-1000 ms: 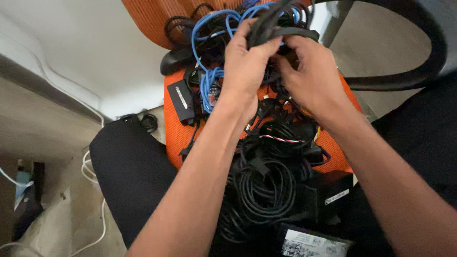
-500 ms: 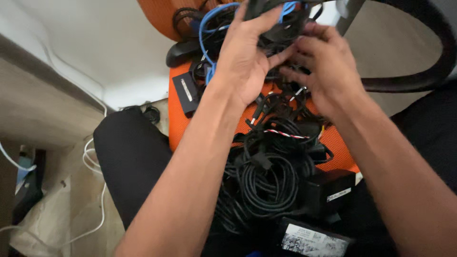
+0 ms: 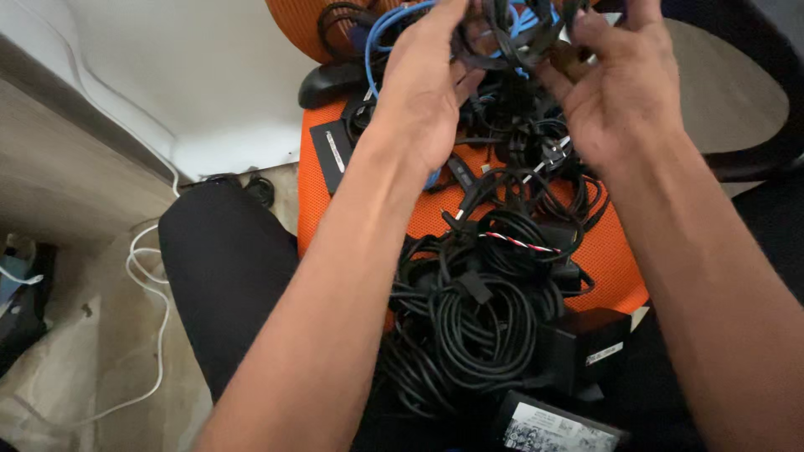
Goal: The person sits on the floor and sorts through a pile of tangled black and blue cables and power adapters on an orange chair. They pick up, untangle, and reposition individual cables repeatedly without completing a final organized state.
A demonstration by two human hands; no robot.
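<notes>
The left hand (image 3: 423, 92) is raised above the orange mesh chair seat (image 3: 603, 251), fingers curled around a bunch of black cables (image 3: 502, 38) mixed with a blue cable (image 3: 389, 21), lifting them clear of the heap so the strands hang apart. Below, coiled black cables (image 3: 481, 322) lie piled on the seat beside a red-and-white twisted wire (image 3: 515, 241) and black power adapters (image 3: 586, 347), out of the way. The right hand (image 3: 624, 92), fingers half spread, grips the same raised tangle from the other side, holding it taut between both hands.
</notes>
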